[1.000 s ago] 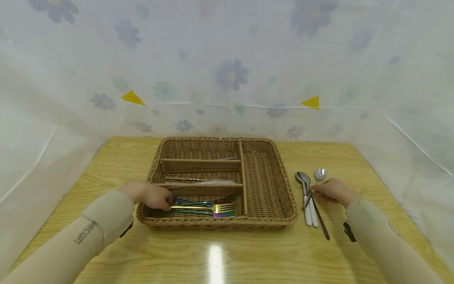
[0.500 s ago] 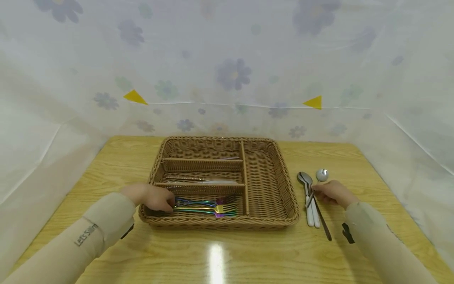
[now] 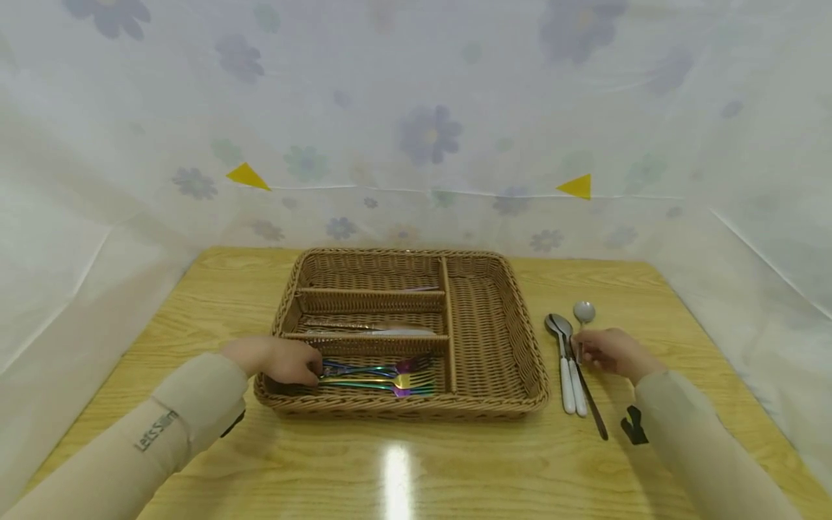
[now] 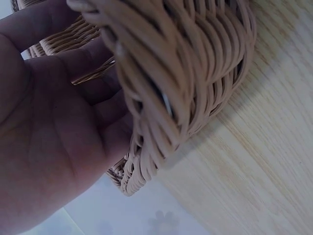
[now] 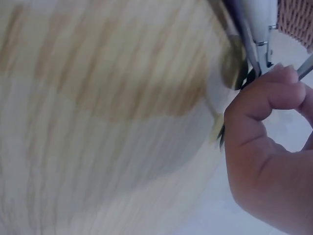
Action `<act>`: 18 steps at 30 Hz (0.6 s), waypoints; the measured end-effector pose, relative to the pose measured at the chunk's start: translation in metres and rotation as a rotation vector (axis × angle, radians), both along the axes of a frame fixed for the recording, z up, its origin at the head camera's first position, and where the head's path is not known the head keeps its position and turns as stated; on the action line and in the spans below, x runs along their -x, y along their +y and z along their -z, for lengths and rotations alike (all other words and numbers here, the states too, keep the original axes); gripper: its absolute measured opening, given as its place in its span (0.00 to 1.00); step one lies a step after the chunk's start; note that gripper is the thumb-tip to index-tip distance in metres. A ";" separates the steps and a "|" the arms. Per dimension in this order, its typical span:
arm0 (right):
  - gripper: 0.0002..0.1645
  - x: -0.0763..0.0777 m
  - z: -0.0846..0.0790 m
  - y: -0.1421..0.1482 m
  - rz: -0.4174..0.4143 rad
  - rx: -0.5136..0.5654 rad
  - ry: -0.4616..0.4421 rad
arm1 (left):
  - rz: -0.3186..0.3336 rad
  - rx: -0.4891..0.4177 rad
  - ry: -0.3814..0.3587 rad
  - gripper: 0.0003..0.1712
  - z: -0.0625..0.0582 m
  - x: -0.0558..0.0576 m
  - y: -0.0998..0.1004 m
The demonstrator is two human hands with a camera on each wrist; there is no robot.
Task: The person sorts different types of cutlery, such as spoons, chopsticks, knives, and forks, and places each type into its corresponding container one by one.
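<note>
In the head view, my left hand (image 3: 289, 361) reaches over the left end of the wicker cutlery basket (image 3: 399, 409) into its front compartment. Its fingertips are near the handle ends of several forks, among them a gold fork (image 3: 404, 380) and rainbow-coloured ones. The left wrist view has the palm (image 4: 58, 122) against the woven wall, fingertips hidden inside. My right hand (image 3: 614, 352) pinches the handle of a round-bowled silver spoon (image 3: 584, 312) right of the basket. Beside it lie two white-handled spoons (image 3: 572, 386) and one piece with a dark handle (image 3: 594, 415).
Knives (image 3: 396, 332) lie in the basket's middle left compartment, and a thin purplish piece shows in the back one. The long right compartment (image 3: 477, 332) has a bare woven floor. Pale flowered sheeting (image 3: 416, 144) encloses the wooden table (image 3: 292, 469) at the back and sides.
The round-bowled spoon has tilted: its bowl has shifted slightly back and its handle end no longer crosses the white-handled spoons. The left hand has stayed nearly still at the fork handles.
</note>
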State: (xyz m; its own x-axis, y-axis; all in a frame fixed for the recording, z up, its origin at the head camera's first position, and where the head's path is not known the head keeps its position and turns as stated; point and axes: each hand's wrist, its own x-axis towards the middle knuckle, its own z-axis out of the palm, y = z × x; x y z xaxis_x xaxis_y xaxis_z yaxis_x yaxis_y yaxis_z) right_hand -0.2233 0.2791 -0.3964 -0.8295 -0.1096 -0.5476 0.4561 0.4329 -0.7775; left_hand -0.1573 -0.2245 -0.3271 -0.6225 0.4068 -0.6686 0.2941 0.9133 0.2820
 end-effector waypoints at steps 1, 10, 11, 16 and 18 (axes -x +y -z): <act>0.15 0.000 -0.002 0.000 -0.003 0.031 0.000 | -0.004 -0.002 -0.003 0.17 0.000 0.000 0.000; 0.16 -0.004 -0.012 0.001 -0.024 0.259 -0.033 | -0.009 -0.019 -0.004 0.17 0.000 -0.001 -0.001; 0.17 -0.004 -0.012 0.001 -0.014 0.296 -0.041 | -0.005 -0.020 -0.001 0.17 0.000 -0.001 -0.001; 0.21 -0.003 -0.013 0.000 0.015 0.416 -0.060 | -0.002 -0.071 0.033 0.17 -0.003 0.000 -0.002; 0.21 -0.002 -0.014 -0.001 0.020 0.442 -0.055 | -0.012 -0.112 0.059 0.16 -0.006 0.002 -0.001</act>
State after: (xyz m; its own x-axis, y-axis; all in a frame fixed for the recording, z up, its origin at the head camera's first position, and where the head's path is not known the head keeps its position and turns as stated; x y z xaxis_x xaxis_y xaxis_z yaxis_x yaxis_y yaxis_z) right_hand -0.2209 0.2781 -0.3821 -0.8050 -0.3273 -0.4948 0.5064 0.0555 -0.8605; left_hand -0.1590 -0.2256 -0.3215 -0.6644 0.4690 -0.5818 0.3022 0.8807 0.3648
